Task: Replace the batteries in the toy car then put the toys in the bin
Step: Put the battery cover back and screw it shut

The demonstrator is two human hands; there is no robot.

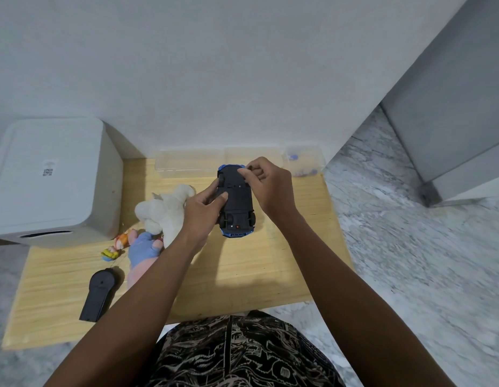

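Gripping the upturned toy car [237, 203], both hands; no legible writing.

Wooden table [256, 275] stands on marble floor [410, 261] against white wall [215, 79]. Clear boxes [187, 163] line table's far edge.

Head view of the person's own body. Two bare forearms enter from the lower edge of the frame, one from the lower left and one from the lower right, and narrow toward the centre; no sleeve covers either of them within the frame. The left hand [202, 212] and the right hand [270, 185] are bare, without visible rings or watch. At bottom centre, a garment [240, 356] of black fabric printed with dense pale line drawings covers the lap.
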